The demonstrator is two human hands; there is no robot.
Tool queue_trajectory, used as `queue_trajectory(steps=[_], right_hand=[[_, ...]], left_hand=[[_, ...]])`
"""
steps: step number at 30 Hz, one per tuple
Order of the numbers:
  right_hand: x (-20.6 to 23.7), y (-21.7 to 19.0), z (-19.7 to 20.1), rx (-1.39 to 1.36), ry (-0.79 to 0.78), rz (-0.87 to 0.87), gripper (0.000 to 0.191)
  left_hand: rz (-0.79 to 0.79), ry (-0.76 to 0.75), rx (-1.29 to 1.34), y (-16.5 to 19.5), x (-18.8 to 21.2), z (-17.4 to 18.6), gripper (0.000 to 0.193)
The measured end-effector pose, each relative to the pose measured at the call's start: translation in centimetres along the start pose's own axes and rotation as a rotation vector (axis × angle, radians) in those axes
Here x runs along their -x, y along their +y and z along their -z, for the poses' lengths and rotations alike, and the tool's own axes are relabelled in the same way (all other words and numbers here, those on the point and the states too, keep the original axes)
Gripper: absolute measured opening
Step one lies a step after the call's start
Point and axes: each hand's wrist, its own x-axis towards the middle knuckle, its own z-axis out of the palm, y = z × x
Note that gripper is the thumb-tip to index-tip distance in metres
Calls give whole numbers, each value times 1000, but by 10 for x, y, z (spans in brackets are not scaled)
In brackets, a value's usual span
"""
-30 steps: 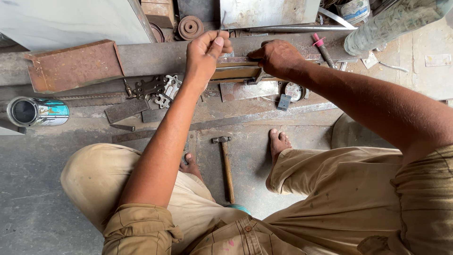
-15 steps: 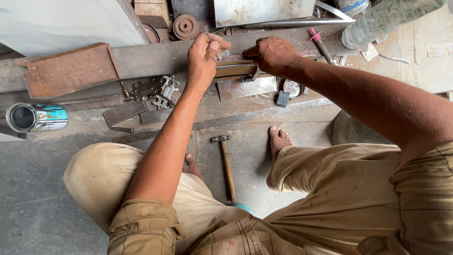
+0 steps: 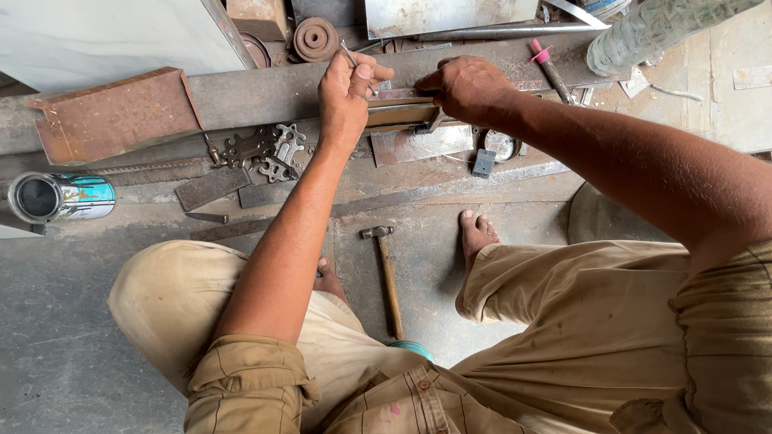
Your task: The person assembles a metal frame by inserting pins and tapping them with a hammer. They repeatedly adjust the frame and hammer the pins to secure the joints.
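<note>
My left hand (image 3: 347,90) is closed around a thin metal scriber-like tool whose tip sticks up above the fingers, and it rests at the left end of a flat brass-coloured metal strip (image 3: 398,115). That strip lies on a long rusty steel beam (image 3: 257,92). My right hand (image 3: 465,84) presses down on the strip's right end, fingers curled over its edge. Both forearms reach forward from my squatting legs.
A wooden-handled hammer (image 3: 384,275) lies on the floor between my bare feet. Ornate metal fittings (image 3: 269,151) and small plates lie left of the strip. A paint can (image 3: 58,198) lies on its side at far left; a rusty plate (image 3: 112,114) leans on the beam.
My left hand has slid slightly left along the strip and lifted the thin tool so it shows above the fingers. The right hand stays pressed on the strip.
</note>
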Motion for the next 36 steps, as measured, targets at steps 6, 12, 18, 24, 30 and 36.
queue_trajectory(steps=[6, 12, 18, 24, 30, 36], right_hand=[[0, 1, -1, -15, 6, -12, 41], [3, 2, -2, -13, 23, 8, 41], [-2, -5, 9, -25, -36, -66, 41], [3, -4, 7, 410, -30, -43, 40], [13, -53, -77, -36, -830, -206, 56], [63, -198, -208, -343, -858, -307, 79]], left_hand=[[1, -4, -3, 3, 0, -1, 22], [-40, 26, -127, 7, 5, -8, 15], [-180, 68, -363, 22, 10, -12, 9], [-189, 59, -407, 20, 11, -10, 6], [-196, 82, -287, 21, 13, -7, 13], [-337, 104, -374, 34, 15, 6, 7]])
